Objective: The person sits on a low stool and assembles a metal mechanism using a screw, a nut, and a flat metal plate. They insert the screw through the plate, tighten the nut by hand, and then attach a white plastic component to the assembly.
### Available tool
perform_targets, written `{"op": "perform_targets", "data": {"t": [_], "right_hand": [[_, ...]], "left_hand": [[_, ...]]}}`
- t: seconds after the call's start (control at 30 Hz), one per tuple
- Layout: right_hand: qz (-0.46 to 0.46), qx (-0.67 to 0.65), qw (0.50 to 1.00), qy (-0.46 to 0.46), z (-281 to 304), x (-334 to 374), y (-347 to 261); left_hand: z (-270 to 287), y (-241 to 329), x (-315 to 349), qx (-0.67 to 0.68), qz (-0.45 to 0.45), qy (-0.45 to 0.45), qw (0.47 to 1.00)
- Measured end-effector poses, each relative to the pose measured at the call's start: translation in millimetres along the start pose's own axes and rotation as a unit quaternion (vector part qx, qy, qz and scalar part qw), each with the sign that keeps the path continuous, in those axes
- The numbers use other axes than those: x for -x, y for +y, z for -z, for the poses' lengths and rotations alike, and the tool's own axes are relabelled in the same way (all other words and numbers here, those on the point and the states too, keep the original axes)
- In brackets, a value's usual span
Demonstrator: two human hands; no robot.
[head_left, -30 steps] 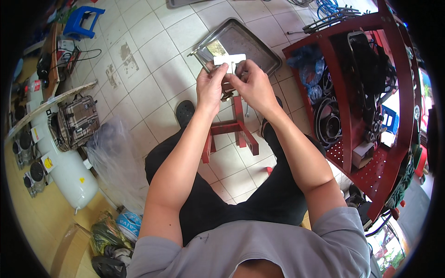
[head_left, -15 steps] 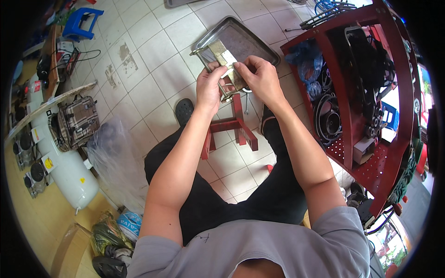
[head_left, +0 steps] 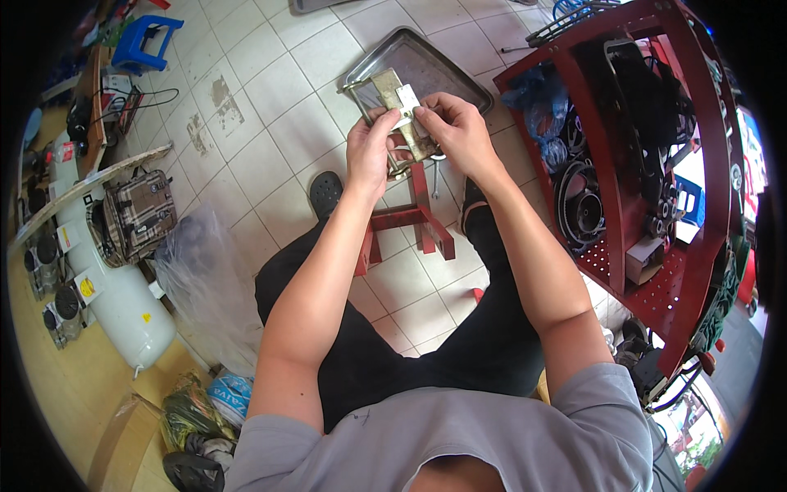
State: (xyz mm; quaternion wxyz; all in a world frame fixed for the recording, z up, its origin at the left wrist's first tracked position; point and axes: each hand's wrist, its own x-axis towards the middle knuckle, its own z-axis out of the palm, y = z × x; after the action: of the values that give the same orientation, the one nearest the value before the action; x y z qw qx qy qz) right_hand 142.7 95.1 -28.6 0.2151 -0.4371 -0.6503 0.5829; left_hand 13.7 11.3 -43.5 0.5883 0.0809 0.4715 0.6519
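A tarnished metal bracket (head_left: pixel 385 84) with a long thin rod along its left side is held up in front of me, above a red metal stand (head_left: pixel 398 218). My left hand (head_left: pixel 369 160) is closed round the bracket's left side, its thumb pressing on a small white flat piece (head_left: pixel 407 97). That piece lies across the bracket's face. From the right, my right hand (head_left: pixel 463 135) pinches the white piece at its edge with the thumb; its other fingers curl behind, partly hidden. Below the bracket, by the stand, a wrench (head_left: pixel 436 179) shows in part.
A grey metal tray (head_left: pixel 484 98) lies on the tiled floor just beyond my hands. A red shelf rack (head_left: pixel 602 164) with parts and bags stands at the right. On the left are a white tank (head_left: pixel 131 316), a plaid bag (head_left: pixel 147 215) and a blue stool (head_left: pixel 146 43).
The white piece has shifted slightly up and shows more of its face. My left thumb has moved up onto it. Both hands stay on the held parts.
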Motion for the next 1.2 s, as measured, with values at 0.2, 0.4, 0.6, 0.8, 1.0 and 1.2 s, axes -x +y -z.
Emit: {"op": "perform_targets", "data": {"t": [0.2, 0.4, 0.6, 0.8, 1.0, 1.2], "right_hand": [[-0.001, -0.01, 1.0, -0.01, 3, -1, -2], [-0.004, -0.013, 1.0, -0.012, 3, 0, -4], [-0.004, -0.021, 1.0, 0.002, 1, 1, -5], [0.062, 0.017, 0.993, 0.096, 4, -3, 1], [0.353, 0.344, 0.845, 0.209, 5, 9, -23], [0.328, 0.368, 0.864, 0.106, -24, 22, -11]], "left_hand": [[-1, 0, 0, -0.001, 0.005, -0.001, 1.0], [1, 0, 0, 0.001, 0.005, -0.011, 1.0], [1, -2, -1, -0.002, 0.002, 0.003, 1.0], [6, 0, -3, -0.007, 0.032, -0.011, 0.999], [-2, 1, -3, 0.049, 0.034, -0.026, 0.998], [5, -6, -4, 0.09, 0.022, -0.017, 0.996]]}}
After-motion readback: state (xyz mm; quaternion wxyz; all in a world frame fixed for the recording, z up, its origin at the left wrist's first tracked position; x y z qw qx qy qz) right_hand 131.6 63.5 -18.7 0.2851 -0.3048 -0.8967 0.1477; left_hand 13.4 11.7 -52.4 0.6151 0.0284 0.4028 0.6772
